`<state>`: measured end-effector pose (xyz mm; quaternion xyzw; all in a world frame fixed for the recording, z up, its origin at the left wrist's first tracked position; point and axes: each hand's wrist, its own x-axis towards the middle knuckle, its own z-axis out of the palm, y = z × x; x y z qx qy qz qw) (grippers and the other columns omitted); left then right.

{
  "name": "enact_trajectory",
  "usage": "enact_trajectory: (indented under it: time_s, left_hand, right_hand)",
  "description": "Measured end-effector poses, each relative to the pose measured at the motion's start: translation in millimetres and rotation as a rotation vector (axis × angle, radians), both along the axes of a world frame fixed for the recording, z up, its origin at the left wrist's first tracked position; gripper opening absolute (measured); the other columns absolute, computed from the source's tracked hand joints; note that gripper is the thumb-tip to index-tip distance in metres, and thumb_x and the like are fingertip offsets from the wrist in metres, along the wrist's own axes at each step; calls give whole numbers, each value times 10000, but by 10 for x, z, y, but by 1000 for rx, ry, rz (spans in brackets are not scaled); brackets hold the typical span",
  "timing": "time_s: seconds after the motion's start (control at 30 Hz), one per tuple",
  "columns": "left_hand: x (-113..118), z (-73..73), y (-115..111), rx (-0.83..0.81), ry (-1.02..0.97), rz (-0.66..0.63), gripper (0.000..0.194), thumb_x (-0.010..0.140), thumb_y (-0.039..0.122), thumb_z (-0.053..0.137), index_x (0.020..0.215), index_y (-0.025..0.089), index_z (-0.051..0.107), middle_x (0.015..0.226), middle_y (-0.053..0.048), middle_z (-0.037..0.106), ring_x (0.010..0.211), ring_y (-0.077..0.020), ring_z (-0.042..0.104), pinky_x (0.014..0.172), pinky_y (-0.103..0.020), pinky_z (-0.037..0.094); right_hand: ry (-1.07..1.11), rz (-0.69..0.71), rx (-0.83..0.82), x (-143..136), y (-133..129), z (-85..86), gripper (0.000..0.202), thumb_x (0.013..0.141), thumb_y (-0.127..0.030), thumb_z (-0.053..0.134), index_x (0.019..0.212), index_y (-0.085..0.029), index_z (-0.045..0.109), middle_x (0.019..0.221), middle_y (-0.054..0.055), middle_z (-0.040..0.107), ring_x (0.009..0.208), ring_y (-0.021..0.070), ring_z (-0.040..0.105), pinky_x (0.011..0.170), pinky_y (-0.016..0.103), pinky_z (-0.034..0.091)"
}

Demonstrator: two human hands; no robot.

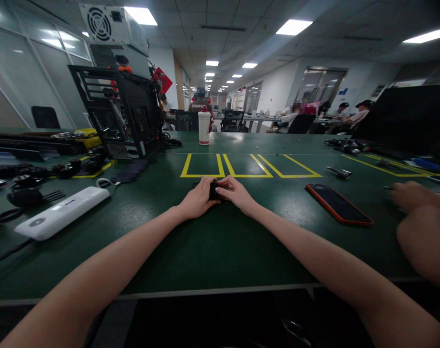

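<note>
Both hands meet over the middle of the green table [220, 251], just short of the yellow tape outlines. My left hand [199, 199] is closed around a small black object [213, 190], whose kind I cannot make out. From the other side, my right hand [235, 193] pinches the same object with thumb and fingertips. Fingers cover most of it.
An orange-cased phone [338, 204] lies to the right, near another person's hand [418, 198]. Left are a white power strip [63, 212], black cables and an open computer case [121, 111]. A white tumbler [204, 127] stands behind the yellow tape outlines [247, 176].
</note>
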<state>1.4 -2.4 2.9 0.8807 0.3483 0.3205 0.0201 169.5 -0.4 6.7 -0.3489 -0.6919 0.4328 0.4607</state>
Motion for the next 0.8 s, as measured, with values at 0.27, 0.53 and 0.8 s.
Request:
enact_trajectory:
  time_s: [0.27, 0.53, 0.8]
  left_hand:
    - [-5, -17, 10, -10, -15, -12, 601, 719, 314, 566, 1192, 168, 227, 1170, -138, 368, 1071, -272, 434, 840, -450, 427]
    - [0, -2, 0, -15, -22, -9, 601, 713, 297, 571, 1192, 178, 228, 1174, -130, 364, 1068, -270, 439, 826, -450, 435]
    - [4, -22, 15, 12, -23, -17, 602, 714, 313, 572, 1188, 166, 230, 1163, -131, 372, 1086, -267, 421, 866, -446, 414]
  right_hand:
    - [17, 68, -14, 13, 6, -13, 277, 672, -218, 604, 925, -177, 498, 965, 36, 538, 889, 155, 558, 863, 380, 426]
    - [-17, 54, 82, 39, -35, -26, 252, 689, -256, 591, 913, -197, 493, 972, 24, 517, 952, 147, 512, 870, 350, 427]
    - [41, 3, -4, -12, -18, 16, 271, 662, -244, 616, 900, -182, 504, 949, 34, 552, 910, 151, 539, 851, 364, 433]
